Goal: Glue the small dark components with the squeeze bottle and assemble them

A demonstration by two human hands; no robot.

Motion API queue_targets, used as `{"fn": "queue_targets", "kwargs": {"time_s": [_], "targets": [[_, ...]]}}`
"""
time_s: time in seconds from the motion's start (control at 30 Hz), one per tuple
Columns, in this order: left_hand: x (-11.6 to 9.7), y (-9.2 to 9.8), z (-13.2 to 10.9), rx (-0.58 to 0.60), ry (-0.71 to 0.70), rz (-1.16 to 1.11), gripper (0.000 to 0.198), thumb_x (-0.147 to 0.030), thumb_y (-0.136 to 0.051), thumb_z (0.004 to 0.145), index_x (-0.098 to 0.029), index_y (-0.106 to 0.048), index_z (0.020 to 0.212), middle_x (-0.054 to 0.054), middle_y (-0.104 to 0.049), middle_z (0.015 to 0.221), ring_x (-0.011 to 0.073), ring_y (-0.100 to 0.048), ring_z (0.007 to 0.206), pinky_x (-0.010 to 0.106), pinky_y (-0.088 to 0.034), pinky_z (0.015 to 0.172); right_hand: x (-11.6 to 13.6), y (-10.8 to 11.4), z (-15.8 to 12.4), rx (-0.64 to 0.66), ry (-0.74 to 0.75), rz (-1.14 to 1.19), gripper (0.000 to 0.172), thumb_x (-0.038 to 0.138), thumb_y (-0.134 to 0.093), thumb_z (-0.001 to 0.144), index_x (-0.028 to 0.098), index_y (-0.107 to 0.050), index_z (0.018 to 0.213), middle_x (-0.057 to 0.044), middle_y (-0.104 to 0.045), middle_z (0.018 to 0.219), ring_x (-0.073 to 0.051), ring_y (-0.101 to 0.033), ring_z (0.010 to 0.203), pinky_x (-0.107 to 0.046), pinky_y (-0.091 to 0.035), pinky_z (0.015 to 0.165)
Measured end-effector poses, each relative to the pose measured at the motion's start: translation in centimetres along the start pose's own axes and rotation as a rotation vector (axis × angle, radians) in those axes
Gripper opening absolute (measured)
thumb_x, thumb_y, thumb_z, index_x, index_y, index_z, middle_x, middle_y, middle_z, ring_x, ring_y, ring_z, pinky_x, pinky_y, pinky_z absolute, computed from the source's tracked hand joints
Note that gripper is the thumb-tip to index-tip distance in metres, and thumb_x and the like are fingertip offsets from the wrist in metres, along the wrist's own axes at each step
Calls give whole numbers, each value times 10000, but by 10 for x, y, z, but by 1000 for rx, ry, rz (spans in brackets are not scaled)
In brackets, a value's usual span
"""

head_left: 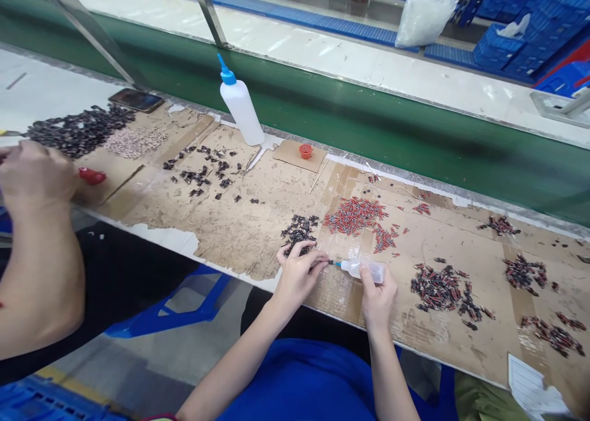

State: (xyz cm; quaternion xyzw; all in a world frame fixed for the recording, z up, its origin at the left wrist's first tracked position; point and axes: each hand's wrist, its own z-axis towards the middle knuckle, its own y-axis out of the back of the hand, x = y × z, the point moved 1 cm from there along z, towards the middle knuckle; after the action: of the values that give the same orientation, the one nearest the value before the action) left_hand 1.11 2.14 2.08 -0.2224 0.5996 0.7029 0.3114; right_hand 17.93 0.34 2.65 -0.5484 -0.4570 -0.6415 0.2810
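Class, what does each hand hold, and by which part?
Right hand grips the small squeeze bottle around its body; left hand pinches a tiny dark part at its fingertips.

Left hand point(297, 275), right hand point(378, 298): bare, nails short. Forearms bare to elbows, slim, reaching in from below near edge of table point(258, 236). Bright blue garment point(304, 378), smooth cloth, covers lap and torso below same edge.

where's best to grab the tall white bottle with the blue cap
Probably around the middle of the white bottle, coming from the near side: it stands on its base with a round, wide body, its blue cap tapers to a thin tip, and the green belt runs behind it.
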Motion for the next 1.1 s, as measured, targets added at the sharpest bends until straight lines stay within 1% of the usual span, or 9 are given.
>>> {"fn": "queue_targets", "kwargs": {"time_s": [0.37,0.47,0.57,0.63,0.73,0.8,0.87,0.97,1.1], "targets": [[-4,3,3,48,46,-8,154,-110,-708,782,-257,-705,827,7,-773,777,288,-599,1076,496,-235,947,1,0,-2,-81,14,10,345,509,-627,748,183,-552,665,37,-551,554,-133,-490,523,-265,-406,551],[-1,2,4,38,-1,2,166,-114,-709,777,-267,-718,839,20,-766,852,297,-573,1074,490,-259,914,-1,9,-3,-126,21,21,356,524,-633,742,173,-588,703,10,-596,596,-152,-532,555,-279,-433,575],[1,1,6,35,-49,21,145,-129,-718,769,-270,-732,800,39,-742,926,308,-536,1094,483,-278,888,1,23,-2,-166,41,-146,416,549,-666,710,153,-645,835,-60,-669,735,-201,-596,644,-320,-466,624],[2,0,7,38,-60,28,148,-114,-713,768,-261,-729,775,46,-729,952,315,-516,1112,486,-283,884,7,32,2,-234,126,-353,474,562,-658,720,146,-665,948,-113,-690,859,-252,-617,764,-379,-476,721],[2,-3,7,49,-52,5,170,-75,-679,782,-242,-709,780,45,-733,963,315,-510,1118,490,-294,886,22,35,13,-365,396,-579,452,526,-618,795,151,-672,1042,-167,-662,1071,-306,-569,997,-469,-408,909],[1,-5,6,68,-49,-40,176,-67,-647,805,-237,-692,793,35,-742,929,303,-523,1106,481,-314,886,32,27,27,-273,578,-609,301,428,-582,865,181,-694,996,-140,-674,1066,-282,-544,1022,-459,-380,945],[0,-4,5,83,-54,-94,171,-77,-622,826,-237,-681,811,27,-744,890,289,-546,1090,468,-346,888,38,13,43,-33,670,-623,186,310,-548,905,219,-710,894,-85,-713,937,-255,-535,968,-421,-385,915],[1,0,5,55,-71,-172,142,-106,-612,837,-229,-681,832,38,-730,883,266,-595,1040,439,-410,883,43,-9,66,214,611,-787,171,197,-565,887,233,-705,796,-57,-726,862,-261,-503,959,-398,-368,859],[2,8,5,-23,-102,-297,141,-162,-575,868,-219,-696,912,64,-718,902,221,-643,918,373,-496,828,46,-24,81,380,494,-1064,171,145,-558,882,213,-678,782,-66,-719,863,-268,-509,960,-375,-344,809]]}}
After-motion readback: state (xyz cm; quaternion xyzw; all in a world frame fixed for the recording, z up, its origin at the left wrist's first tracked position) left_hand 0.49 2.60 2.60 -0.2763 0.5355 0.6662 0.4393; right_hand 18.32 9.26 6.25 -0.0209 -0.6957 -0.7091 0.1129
